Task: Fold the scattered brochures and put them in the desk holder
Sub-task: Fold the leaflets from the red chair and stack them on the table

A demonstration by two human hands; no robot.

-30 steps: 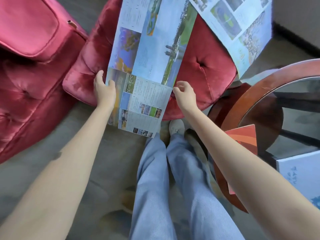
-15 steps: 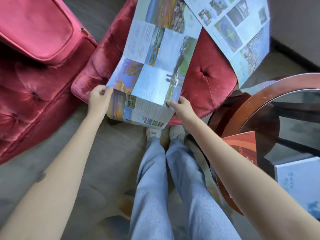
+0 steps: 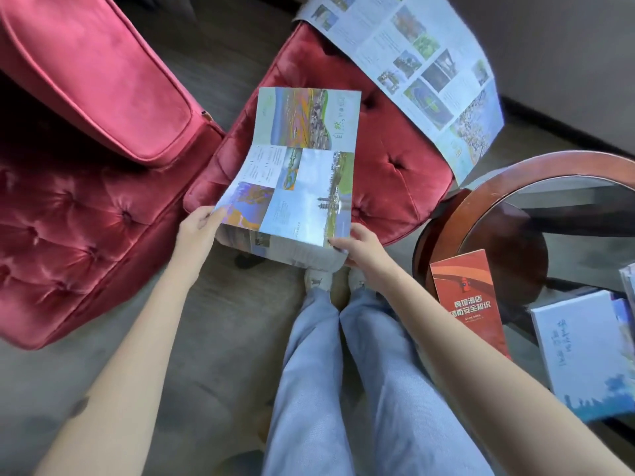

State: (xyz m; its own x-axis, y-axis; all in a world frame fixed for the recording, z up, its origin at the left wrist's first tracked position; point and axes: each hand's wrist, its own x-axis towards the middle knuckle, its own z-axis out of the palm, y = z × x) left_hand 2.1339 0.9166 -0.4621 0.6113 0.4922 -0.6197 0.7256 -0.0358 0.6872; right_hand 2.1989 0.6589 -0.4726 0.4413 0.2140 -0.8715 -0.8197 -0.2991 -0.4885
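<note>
A colourful photo brochure (image 3: 302, 173) lies partly over the red stool, its near panel bent under along a fold. My left hand (image 3: 197, 230) pinches the left end of that fold. My right hand (image 3: 357, 247) pinches the right end. A second brochure (image 3: 426, 73) lies unfolded over the stool's far right corner. An orange-red folded brochure (image 3: 467, 300) and a white-blue one (image 3: 591, 359) rest on the round glass table. No desk holder is in sight.
A red tufted stool (image 3: 388, 170) stands ahead, a red velvet armchair (image 3: 79, 139) at the left. The round wood-rimmed glass table (image 3: 457, 207) is at the right. My legs in blue jeans (image 3: 343, 389) point toward the stool over grey floor.
The brochure's near panel has been bent under, and the sheet has slid toward me so it now shows shorter. Both hands moved lower with the folded edge.
</note>
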